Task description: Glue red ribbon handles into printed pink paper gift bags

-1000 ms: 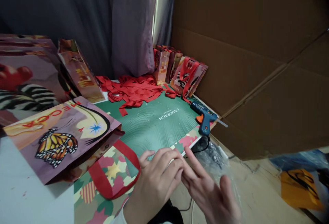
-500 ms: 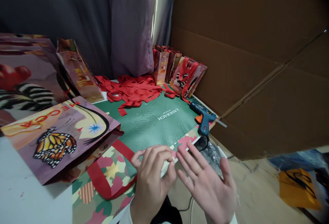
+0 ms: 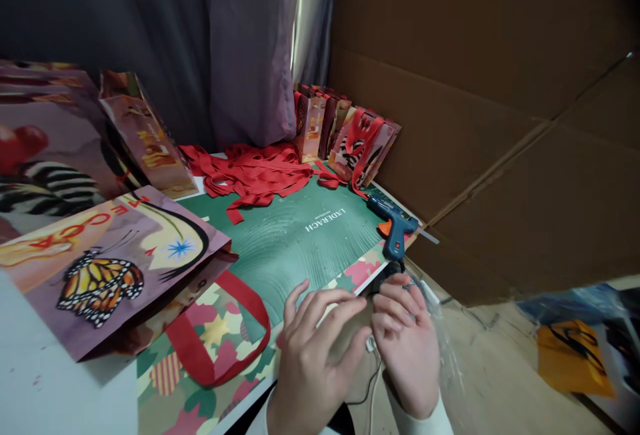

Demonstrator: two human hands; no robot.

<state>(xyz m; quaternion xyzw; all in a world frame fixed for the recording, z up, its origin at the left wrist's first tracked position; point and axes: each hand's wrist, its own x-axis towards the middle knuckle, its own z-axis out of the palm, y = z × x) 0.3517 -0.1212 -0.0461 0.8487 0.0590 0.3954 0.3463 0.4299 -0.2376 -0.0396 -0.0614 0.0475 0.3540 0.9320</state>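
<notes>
My left hand (image 3: pixel 317 352) is raised at the near edge of the table, fingers curved but apart, with nothing in it. To its right, my right hand (image 3: pixel 406 338) has its palm side up and its fingers curled inward; nothing shows in them. The two hands do not touch. A red ribbon handle (image 3: pixel 260 308) loops out beside my left hand from a purple paper bag (image 3: pixel 113 248) with a butterfly print, which lies on its side. Beyond my right hand, a blue glue gun (image 3: pixel 395 232) with an orange trigger lies on the green board (image 3: pixel 280 235).
A heap of red ribbon (image 3: pixel 260 172) lies at the back. Small printed bags (image 3: pixel 363 145) stand behind the glue gun, and larger bags (image 3: pixel 50 148) at the left. A cardboard panel (image 3: pixel 480 122) rises on the right. An orange bag (image 3: pixel 573 358) is on the floor.
My right hand has curled its outstretched fingers inward. My left hand has moved slightly right and its fingers have opened from a rounded, nearly closed shape.
</notes>
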